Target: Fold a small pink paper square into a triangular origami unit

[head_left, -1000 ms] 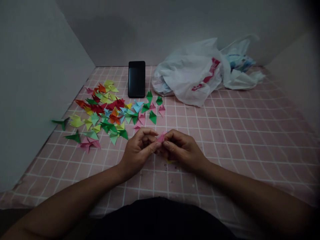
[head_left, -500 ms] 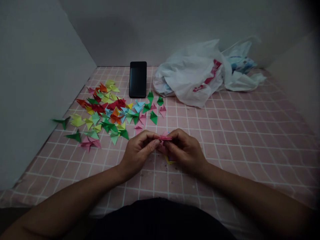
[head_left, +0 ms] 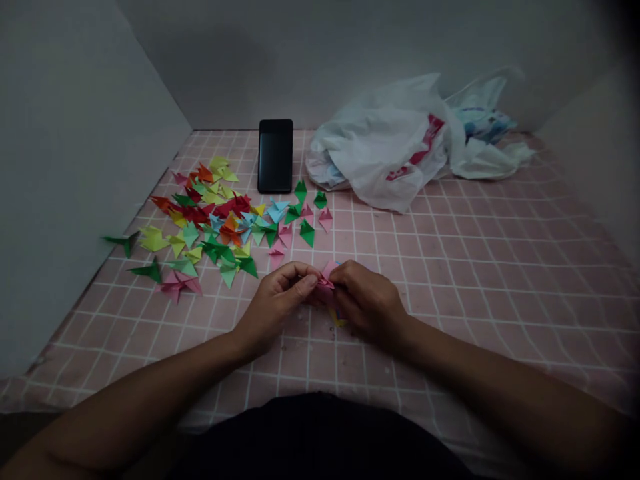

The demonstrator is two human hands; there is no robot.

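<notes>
While both hands, left hand (head_left: 277,293) and right hand (head_left: 367,300), pinch a pink paper piece (head_left: 327,277) at mid-counter, pink checked counter (head_left: 500,280) open rightward, folded pieces (head_left: 220,220) left, grey walls close.

Looks like someone's home craft corner: a bench (head_left: 475,267) under a pink checked cloth boxed in by plain white walls, a phone (head_left: 275,156) propped at 12 o'clock, crumpled shopping bags (head_left: 395,153) at 1 o'clock.
</notes>
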